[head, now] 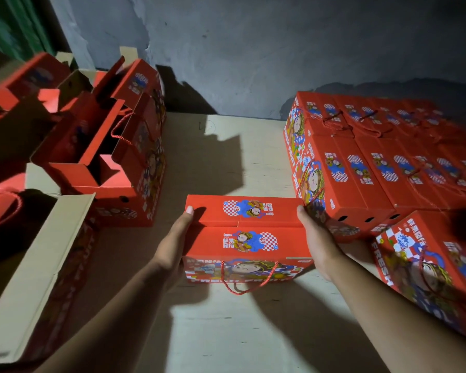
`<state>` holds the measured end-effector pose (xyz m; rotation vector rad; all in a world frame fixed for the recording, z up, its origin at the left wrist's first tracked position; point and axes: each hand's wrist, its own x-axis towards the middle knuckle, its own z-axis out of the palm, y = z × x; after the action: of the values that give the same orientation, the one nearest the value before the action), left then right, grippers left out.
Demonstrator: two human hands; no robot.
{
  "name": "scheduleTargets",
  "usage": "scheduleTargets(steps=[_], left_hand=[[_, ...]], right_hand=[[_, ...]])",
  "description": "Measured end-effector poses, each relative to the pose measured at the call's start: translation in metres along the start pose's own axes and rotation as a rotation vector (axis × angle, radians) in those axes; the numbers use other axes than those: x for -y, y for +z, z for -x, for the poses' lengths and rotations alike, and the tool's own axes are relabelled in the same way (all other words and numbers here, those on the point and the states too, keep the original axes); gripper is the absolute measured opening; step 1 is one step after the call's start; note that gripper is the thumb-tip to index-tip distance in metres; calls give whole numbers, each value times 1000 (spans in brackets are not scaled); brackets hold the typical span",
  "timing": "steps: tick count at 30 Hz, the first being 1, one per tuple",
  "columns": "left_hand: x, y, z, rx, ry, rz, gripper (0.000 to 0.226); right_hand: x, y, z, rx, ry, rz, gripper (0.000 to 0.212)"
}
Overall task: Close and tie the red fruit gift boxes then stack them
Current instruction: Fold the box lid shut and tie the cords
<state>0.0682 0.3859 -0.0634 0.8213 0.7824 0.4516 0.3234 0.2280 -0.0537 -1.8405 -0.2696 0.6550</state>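
A closed red fruit gift box [246,238] with cartoon prints sits in the middle, its top flaps folded shut. A red rope handle [249,281] hangs loose down its near side. My left hand [172,249] grips the box's left end, thumb on the top flap. At the opposite end my right hand [316,238] grips it, thumb at the top corner. To the right stands a stack of closed red boxes [374,168]. On the left are several open red boxes [111,157] with flaps up and rope handles showing.
Everything rests on pale cardboard sheeting [226,332]. Another closed box [428,267] lies at an angle on the near right. An open box with a brown flap [38,265] stands near left. A grey wall [253,49] runs behind.
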Motion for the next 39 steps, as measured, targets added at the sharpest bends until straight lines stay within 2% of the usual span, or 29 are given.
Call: scheduleTargets(steps=[2,5,9,16,21,24,28,32,36,39], left_hand=[[2,-1,1,-1,-26,40,41],[4,-3,-2,19,-35,73,39],[5,-4,-4,6,-49,94,39],[-3,1,-4,-25,8,72,38],[-5,3,-2,-53,0,26,43],[-2,5,2,-43,-40,24,49],[-4,-7,-1,-93,30,2,58],[-8,-24,-6,-90,58,72,75],[-9,-5,0,16,101,52,74],[-6,13,4,-72,102,71,58]], right_hand=[[4,4,2,-48,-34,-58,101],[5,5,2,-71,-57,-70,109],[-2,2,-1,-49,-18,-19,88],[-5,1,-9,41,-11,83,70],[-3,1,-5,44,21,93,76],[7,-1,4,65,151,-22,80],[17,-10,16,236,234,-241,65],[13,-21,21,386,205,-252,72],[12,-19,24,364,197,-304,77],[14,-7,26,240,162,-308,72]])
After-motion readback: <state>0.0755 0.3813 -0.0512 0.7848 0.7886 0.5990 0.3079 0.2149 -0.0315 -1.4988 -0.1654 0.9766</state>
